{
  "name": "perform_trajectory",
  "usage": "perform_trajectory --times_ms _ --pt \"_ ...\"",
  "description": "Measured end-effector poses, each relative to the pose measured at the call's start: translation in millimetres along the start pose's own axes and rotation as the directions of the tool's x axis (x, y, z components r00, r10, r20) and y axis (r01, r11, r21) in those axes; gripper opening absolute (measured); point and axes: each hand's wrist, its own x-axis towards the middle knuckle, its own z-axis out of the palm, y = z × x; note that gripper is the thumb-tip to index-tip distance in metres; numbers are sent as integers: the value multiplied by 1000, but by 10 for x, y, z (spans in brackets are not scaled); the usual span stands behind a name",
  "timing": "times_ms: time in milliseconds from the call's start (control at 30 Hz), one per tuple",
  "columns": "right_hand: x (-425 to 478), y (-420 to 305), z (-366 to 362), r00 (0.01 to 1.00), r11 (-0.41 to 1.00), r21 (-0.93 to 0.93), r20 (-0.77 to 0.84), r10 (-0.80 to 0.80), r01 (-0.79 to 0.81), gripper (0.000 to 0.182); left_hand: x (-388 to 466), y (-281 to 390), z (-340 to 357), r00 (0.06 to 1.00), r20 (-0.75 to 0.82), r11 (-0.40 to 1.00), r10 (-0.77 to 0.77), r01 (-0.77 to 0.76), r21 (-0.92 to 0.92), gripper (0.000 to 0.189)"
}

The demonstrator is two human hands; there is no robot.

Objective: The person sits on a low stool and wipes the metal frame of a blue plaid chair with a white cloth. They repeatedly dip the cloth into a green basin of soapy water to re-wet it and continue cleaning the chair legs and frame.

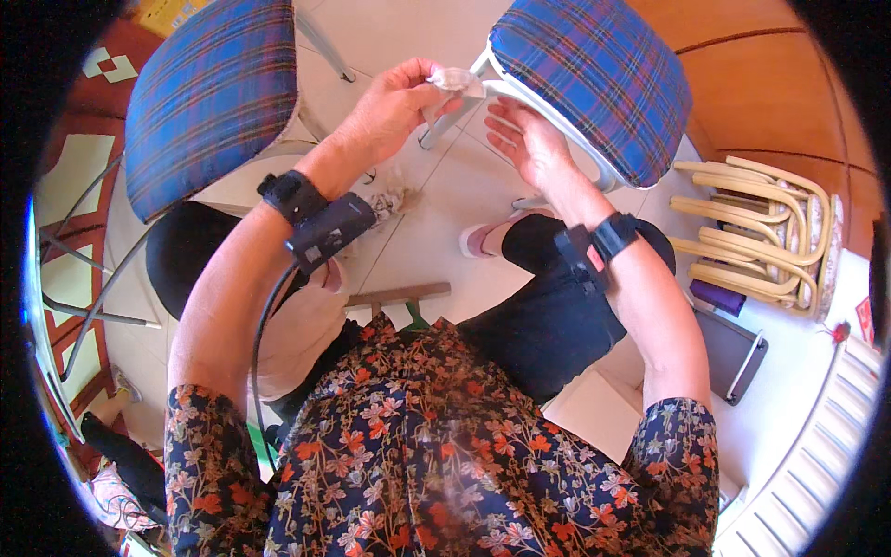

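Note:
My left hand (397, 104) pinches a small whitish crumpled bundle (456, 80) between thumb and fingers; it looks like thin cloth or plastic film, but I cannot tell which. A loose pale flap hangs below it. My right hand (530, 138) is apart from the bundle and holds nothing, palm turned inward and fingers spread a little. It is close to the white frame of a chair with a blue plaid seat (592, 76). A second blue plaid chair (216, 104) stands to the left of my left forearm. Both wrists wear black strapped devices.
A tuft of greyish fibres (393, 198) lies on the tiled floor (431, 230) between my feet. Near my lap is a brown wooden bar (404, 294) with a green part. Stacked stools with tan bent legs (759, 237) lie at right, beside orange-brown cabinets (773, 90). Another person's leg (111, 411) shows at lower left.

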Motion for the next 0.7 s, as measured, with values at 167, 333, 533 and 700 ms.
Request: perform_trajectory --times_ms 167,333,533,700 --pt "203 11 15 988 984 177 154 -31 4 41 176 -145 -5 996 -6 975 84 -84 -206 12" --pt "348 -35 -11 944 976 216 322 -74 3 46 215 -209 6 1000 -25 980 12 -17 -197 16" --pt "346 -76 21 938 972 218 310 -158 92 47 205 -158 104 997 -67 999 31 -33 -25 23" --pt "280 -132 41 916 967 214 344 -206 137 45 105 12 275 996 -80 982 41 -26 185 26"
